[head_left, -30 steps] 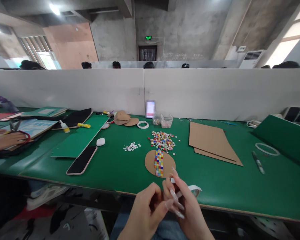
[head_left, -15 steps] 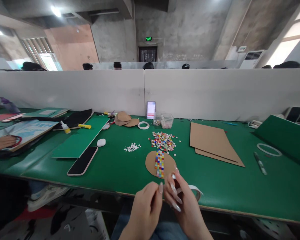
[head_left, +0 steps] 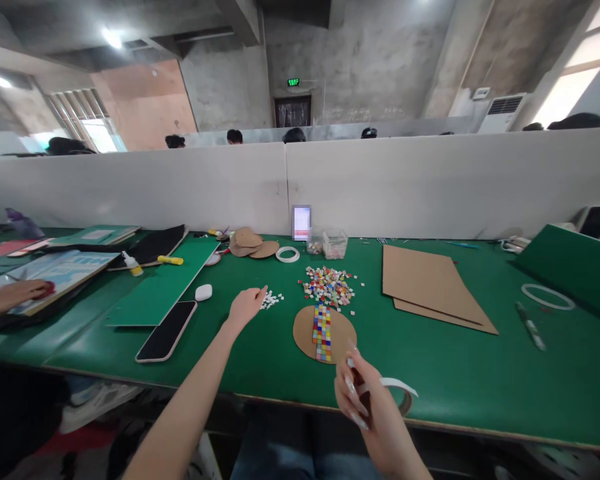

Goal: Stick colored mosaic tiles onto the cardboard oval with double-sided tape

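Note:
My left hand [head_left: 247, 309] is over the left side of a small pile of white pieces [head_left: 274, 300], fingers closed; whatever they pinch is too small to make out. My right hand [head_left: 363, 393] is curled in front of the cardboard disc [head_left: 303, 333], with a tiny white piece between thumb and fingertips. Rows of coloured mosaic tiles [head_left: 322, 331] run down the disc's middle. Behind it lies a heap of mixed tiles [head_left: 329, 285]. Beside my right hand, partly hidden by it, is a roll of white tape [head_left: 405, 400].
A phone [head_left: 167, 331], a white case [head_left: 203, 292] and a green board [head_left: 167, 287] lie left. Cardboard sheets [head_left: 425, 283] and a pen [head_left: 531, 327] lie right. A clear box [head_left: 335, 245] stands behind. Another person's hand [head_left: 27, 293] is far left.
My left hand has moved away from my right hand, forward and left, to the white pieces. My right hand has stayed near the disc. The camera view has shifted slightly.

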Demonstrator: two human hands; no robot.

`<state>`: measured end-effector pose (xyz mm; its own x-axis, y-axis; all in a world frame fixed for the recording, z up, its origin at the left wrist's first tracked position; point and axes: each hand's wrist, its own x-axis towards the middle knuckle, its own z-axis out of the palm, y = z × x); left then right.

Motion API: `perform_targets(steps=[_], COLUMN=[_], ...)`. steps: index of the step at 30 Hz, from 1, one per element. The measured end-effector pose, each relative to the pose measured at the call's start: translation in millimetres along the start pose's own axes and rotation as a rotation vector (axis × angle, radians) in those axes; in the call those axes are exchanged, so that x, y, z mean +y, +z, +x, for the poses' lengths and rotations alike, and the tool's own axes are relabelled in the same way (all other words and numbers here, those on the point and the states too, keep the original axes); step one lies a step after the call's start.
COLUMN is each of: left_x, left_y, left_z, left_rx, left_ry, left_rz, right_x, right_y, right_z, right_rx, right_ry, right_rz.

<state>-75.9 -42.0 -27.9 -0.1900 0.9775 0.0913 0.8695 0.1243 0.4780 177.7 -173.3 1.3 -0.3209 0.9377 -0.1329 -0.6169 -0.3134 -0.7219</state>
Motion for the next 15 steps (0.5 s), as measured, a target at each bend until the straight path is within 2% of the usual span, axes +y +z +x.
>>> perform_targets(steps=[6, 12, 15], left_x=[-3, -3, -5], left_y=[3.0, 2.7, 1.1], left_z=[28, 33, 34], left_rx=[-0.117, -0.199, -0.200], left_ry=[-0.003, 0.009, 0.024], left_rz=[0.158, 0.207, 0.203], right_x=[2, 3, -2], right_y=[-3, -5, -2], right_z=[1, 4, 2], right_rx=[0.010, 0.006, -0.017], right_ry=[0.037, 0.016, 0.004], right_rz=[-0.053, -0.085, -0.057])
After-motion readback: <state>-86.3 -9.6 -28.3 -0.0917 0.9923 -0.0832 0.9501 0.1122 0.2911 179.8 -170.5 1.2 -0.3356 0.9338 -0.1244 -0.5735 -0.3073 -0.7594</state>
